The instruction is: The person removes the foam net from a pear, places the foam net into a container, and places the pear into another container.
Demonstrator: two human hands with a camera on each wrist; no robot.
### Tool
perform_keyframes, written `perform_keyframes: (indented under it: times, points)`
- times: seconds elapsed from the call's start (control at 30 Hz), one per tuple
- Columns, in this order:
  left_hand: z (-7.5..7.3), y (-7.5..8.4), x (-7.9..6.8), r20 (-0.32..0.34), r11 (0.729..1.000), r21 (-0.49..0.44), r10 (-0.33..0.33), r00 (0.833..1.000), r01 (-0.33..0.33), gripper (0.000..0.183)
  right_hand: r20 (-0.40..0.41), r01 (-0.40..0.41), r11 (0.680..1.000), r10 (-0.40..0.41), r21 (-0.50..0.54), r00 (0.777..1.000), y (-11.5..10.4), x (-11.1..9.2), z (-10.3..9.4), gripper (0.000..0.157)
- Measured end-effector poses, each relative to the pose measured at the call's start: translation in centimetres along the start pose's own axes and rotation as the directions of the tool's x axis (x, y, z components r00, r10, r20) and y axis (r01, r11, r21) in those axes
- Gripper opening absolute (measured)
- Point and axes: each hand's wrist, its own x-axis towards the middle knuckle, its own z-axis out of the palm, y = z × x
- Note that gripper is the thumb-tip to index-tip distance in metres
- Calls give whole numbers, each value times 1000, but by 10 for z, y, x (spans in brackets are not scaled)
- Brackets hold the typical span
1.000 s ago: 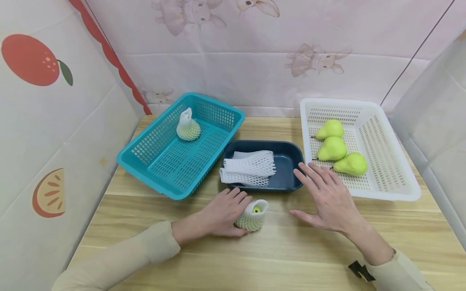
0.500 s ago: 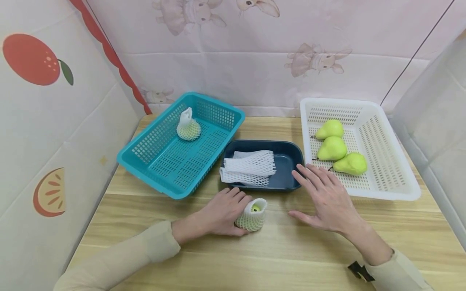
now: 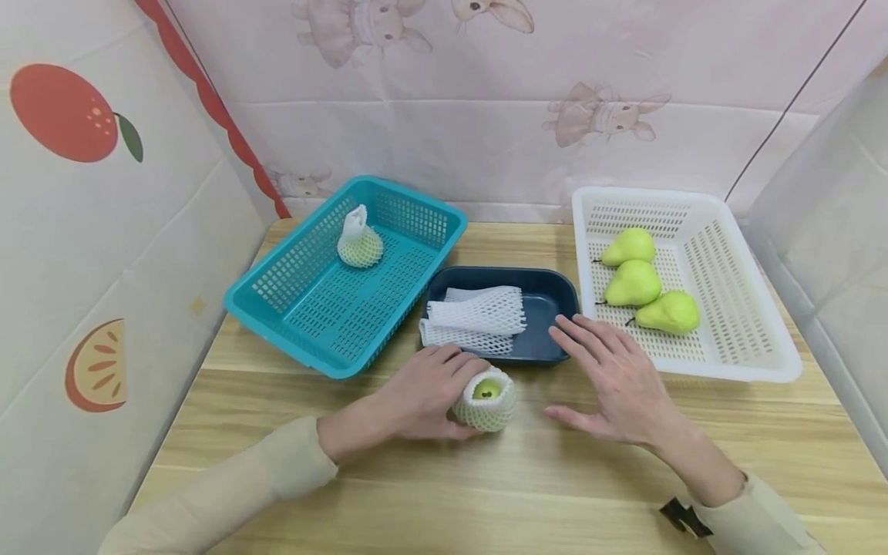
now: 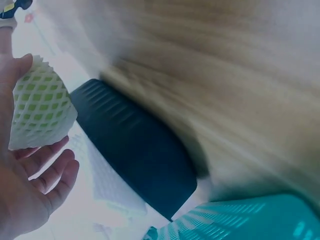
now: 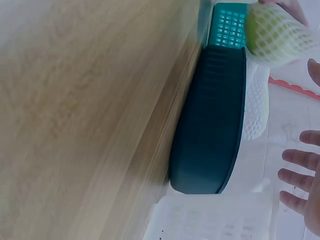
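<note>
Pale wood-grain table (image 3: 555, 493), a foam-netted pear (image 3: 489, 416) gripped in the left hand (image 3: 432, 393) near the dark smooth tray (image 3: 546, 320).
Likely light and firm, it should be held round its rounded belly; soft, springy mesh (image 4: 42, 107) probably cushions it, though the loose collar (image 3: 509, 383) may slide. Opposite, the right hand (image 3: 624, 385) spreads its fingers wide, holding nothing.

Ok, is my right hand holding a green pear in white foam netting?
No, your left hand grips a netted pear; your right hand holds nothing.
</note>
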Motion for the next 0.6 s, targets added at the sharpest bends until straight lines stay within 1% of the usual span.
perform_keyframes:
  times: [0.07,0.13,0.23,0.33,0.43,0.53,0.6]
  points:
    - [-4,0,2,-28,1000,-19,4,1000,-4,87,-1,3,1000,-3,18,1000,-2,1,1,102]
    - [-6,0,3,-51,999,-32,6,999,-8,88,-19,16,999,-15,35,1000,-5,1,2,100]
    - [-8,0,4,-106,999,-44,14,994,-19,89,-82,54,996,-48,64,995,-8,2,6,96]
    - [-7,1,6,-177,998,-53,19,984,-29,90,-146,92,991,-78,93,986,-12,4,10,92]
    - [-7,1,9,-237,998,-53,19,971,-32,91,-180,124,985,-102,117,978,-15,6,12,90]
    - [-9,1,12,-270,998,-51,17,963,-32,92,-196,145,981,-118,131,974,-18,8,14,89]
    - [-11,1,13,-277,998,-62,12,961,-30,92,-204,158,978,-129,136,970,-20,9,15,88]
